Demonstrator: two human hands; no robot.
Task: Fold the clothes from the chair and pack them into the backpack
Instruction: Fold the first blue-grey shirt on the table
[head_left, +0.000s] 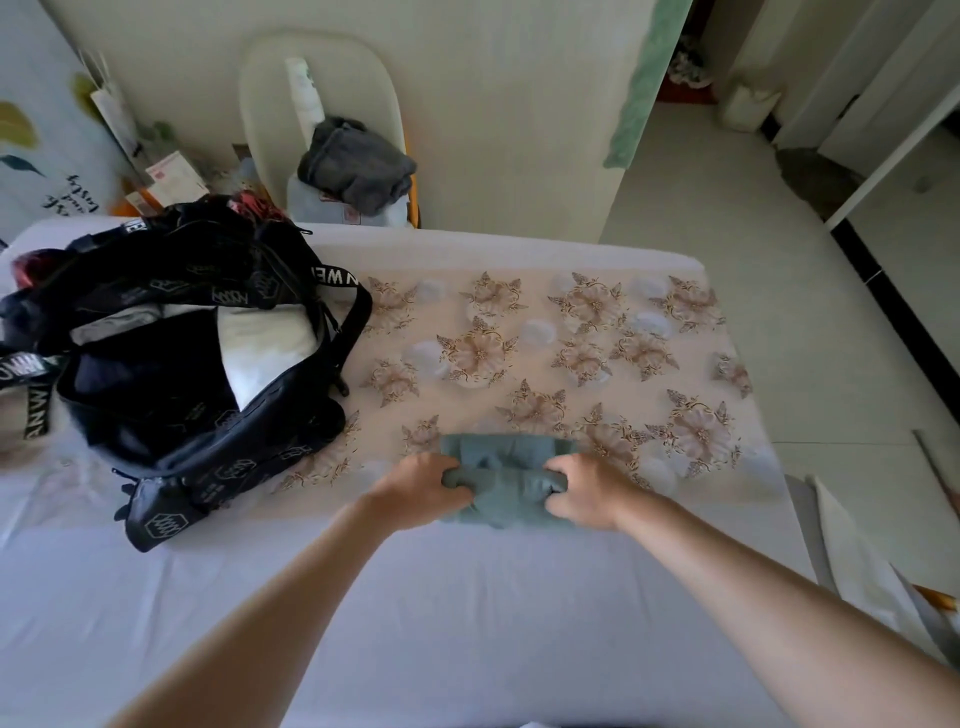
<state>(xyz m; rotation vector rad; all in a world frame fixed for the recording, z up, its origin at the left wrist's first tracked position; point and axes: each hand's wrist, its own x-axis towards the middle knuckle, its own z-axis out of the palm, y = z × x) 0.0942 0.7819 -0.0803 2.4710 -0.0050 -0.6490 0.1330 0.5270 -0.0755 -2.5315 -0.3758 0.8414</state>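
A small grey-green garment (506, 467) lies folded on the bed, near the edge of the floral cloth (571, 332). My left hand (421, 486) grips its left end and my right hand (587, 493) grips its right end, fingers curled into the fabric. The black backpack (197, 415) lies open on the bed to the left, with white folded clothing (260, 343) showing inside. Behind the bed stands a cream chair (270, 104) with a dark grey garment (358, 163) heaped on a pale folded item (311, 205).
The white sheet (415, 597) covers the near part of the bed. Papers and clutter (166, 176) sit at the back left by the wall. Tiled floor (727, 208) and a doorway lie to the right. White boards (852, 551) lean at the bed's right edge.
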